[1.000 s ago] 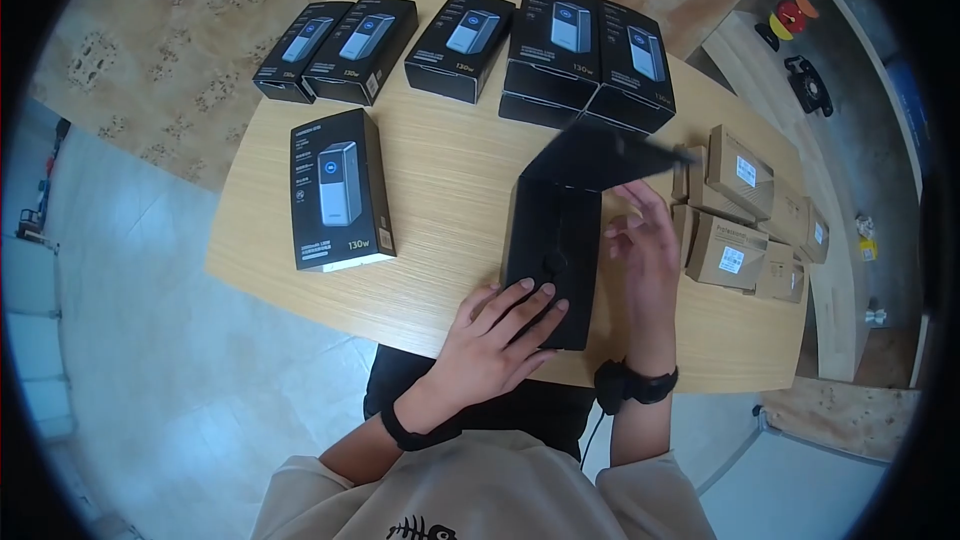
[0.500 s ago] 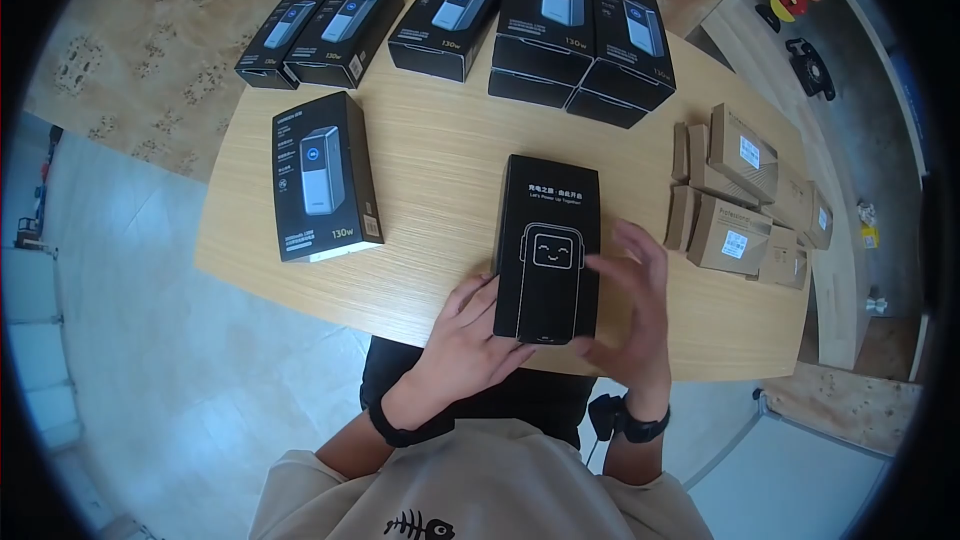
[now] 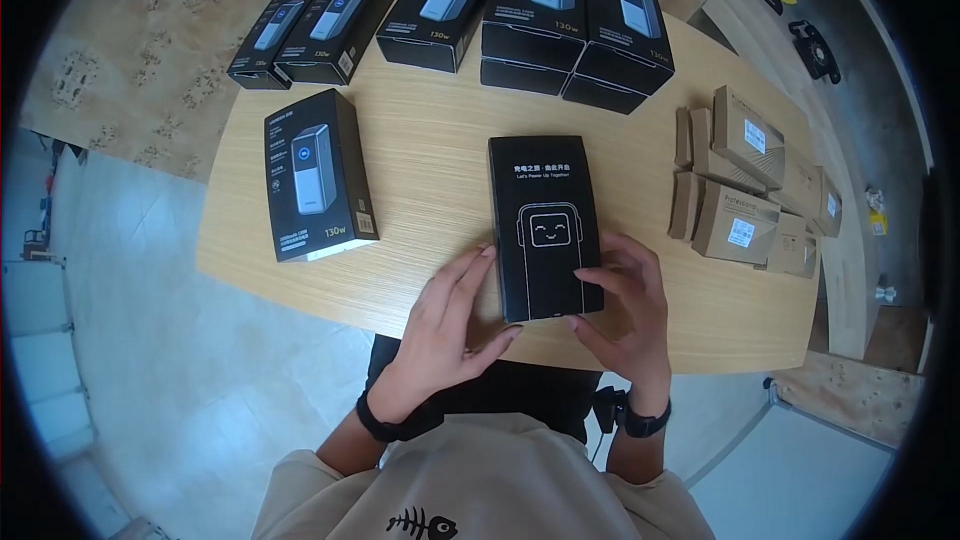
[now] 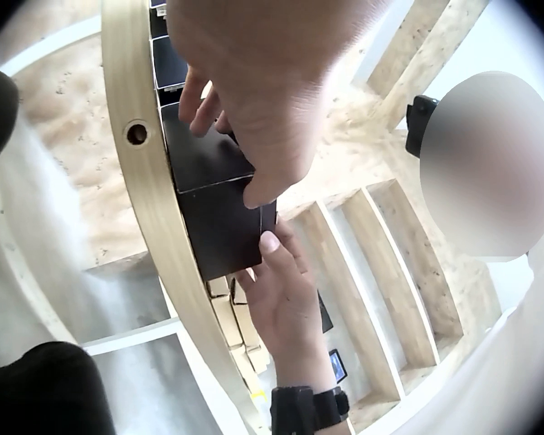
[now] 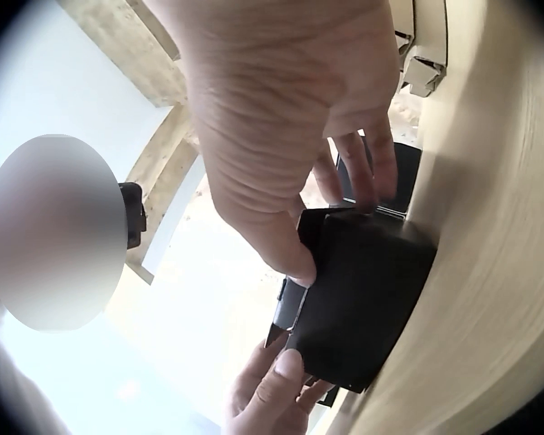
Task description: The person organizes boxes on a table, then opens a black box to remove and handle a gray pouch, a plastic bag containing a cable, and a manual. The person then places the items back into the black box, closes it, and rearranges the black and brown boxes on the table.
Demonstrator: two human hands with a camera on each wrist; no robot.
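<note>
A black box (image 3: 548, 185), its lid down and printed with white lettering and a smiling device outline, lies at the table's near side. Along its left side rests my left hand (image 3: 435, 315), fingers fairly straight and thumb by the near corner. My right hand (image 3: 632, 315) grips the near right corner: the index finger bends onto the lid, the thumb is at the near end, the other fingers reach along the side. In the left wrist view, the right thumb lies on the edge of the box (image 4: 219, 227). The right wrist view shows the box's plain black end (image 5: 372, 299) between both hands.
To the left lies a similar black box (image 3: 315, 175) marked 130w. Several more black boxes (image 3: 535, 0), some stacked, stand along the table's far edge. Small brown cartons (image 3: 740, 215) are piled on the right. A shelf with a black telephone (image 3: 815, 50) stands beyond the table (image 3: 430, 190).
The lid, upright a second ago over the open box, has come down. The left hand has moved off the box's interior to its left side; the right hand has come in to the near right corner.
</note>
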